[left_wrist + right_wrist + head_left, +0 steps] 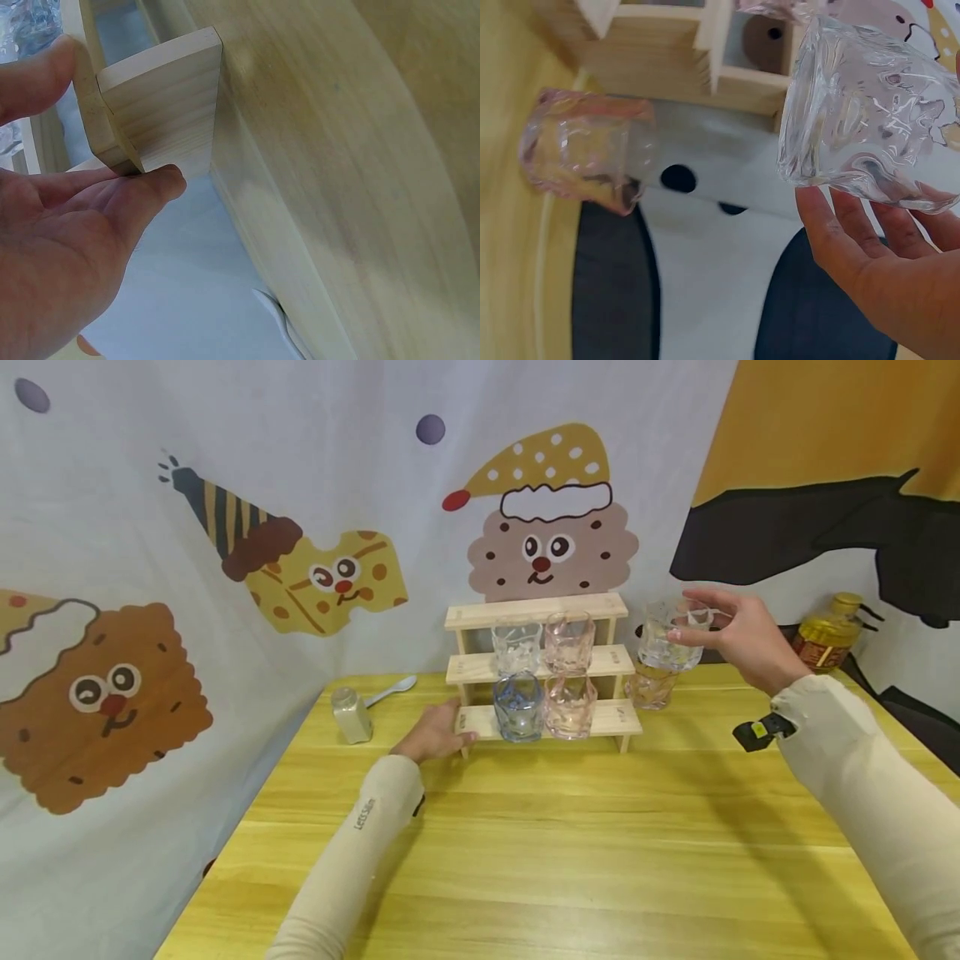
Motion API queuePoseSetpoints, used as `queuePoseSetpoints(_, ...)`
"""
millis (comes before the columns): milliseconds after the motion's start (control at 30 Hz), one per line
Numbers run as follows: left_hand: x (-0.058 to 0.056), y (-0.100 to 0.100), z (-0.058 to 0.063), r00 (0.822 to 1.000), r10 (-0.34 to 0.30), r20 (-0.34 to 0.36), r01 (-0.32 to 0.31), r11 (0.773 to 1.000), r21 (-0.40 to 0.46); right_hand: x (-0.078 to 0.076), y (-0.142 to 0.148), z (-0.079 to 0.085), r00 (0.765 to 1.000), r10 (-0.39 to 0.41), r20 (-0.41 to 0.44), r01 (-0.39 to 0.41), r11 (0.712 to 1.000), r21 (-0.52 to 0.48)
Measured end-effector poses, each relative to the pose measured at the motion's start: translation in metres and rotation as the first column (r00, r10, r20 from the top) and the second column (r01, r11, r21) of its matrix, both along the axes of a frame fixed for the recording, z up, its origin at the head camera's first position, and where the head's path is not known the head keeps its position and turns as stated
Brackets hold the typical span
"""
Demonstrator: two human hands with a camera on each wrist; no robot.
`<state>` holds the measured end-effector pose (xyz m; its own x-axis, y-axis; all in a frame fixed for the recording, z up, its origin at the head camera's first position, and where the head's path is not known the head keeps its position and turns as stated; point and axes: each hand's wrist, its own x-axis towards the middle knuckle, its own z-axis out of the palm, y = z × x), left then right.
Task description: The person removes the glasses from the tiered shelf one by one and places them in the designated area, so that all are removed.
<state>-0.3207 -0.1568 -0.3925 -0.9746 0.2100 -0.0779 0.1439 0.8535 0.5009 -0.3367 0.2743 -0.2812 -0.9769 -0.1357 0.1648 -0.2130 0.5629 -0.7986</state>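
My right hand [738, 631] holds a clear glass [870, 112] by its side, up in the air to the right of a wooden three-step rack [540, 664]. Below it a pink glass [585, 150] stands on the table beside the rack. With my left hand [435, 732] I grip the left end of the lowest step [94, 105], thumb on one face and fingers on the other. On that step sit a blue glass [519, 710] and a pink glass [570, 710]. The middle step carries a clear glass [517, 647] and another pink glass [570, 643].
A shaker jar [351, 717] and a white spoon [392, 691] lie left of the rack on the wooden table [540, 843]. At the far right stands a yellow oil bottle [828, 635]. A cartoon-printed cloth [360, 460] hangs right behind the table.
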Motion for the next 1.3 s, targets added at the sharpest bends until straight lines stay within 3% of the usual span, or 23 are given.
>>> queuePoseSetpoints(133,0.0,0.001,0.0,1.0,0.003,0.008,-0.003,1.0,-0.004,-0.001,0.009,-0.013,0.999,-0.031,0.012,0.031,0.999,0.042)
queuePoseSetpoints(433,0.002,0.0,-0.002,1.0,0.01,0.019,-0.011,1.0,0.026,0.0,0.024,-0.046,0.995,-0.08,0.054,0.081,0.997,-0.013)
queuePoseSetpoints(833,0.001,-0.001,-0.002,1.0,0.019,0.025,-0.019,1.0,0.012,-0.007,0.045,-0.087,0.987,-0.025,0.157,0.038,0.996,-0.079)
queuePoseSetpoints(1100,0.0,0.0,-0.001,0.999,0.017,0.044,-0.018,1.0,0.019,-0.014,0.059,-0.104,0.986,-0.055,0.158,0.056,0.998,-0.003)
queuePoseSetpoints(1300,0.0,0.0,0.0,0.998,0.033,0.051,-0.034,0.999,0.017,-0.018,0.065,-0.113,0.982,-0.104,0.159,0.109,0.994,-0.025)
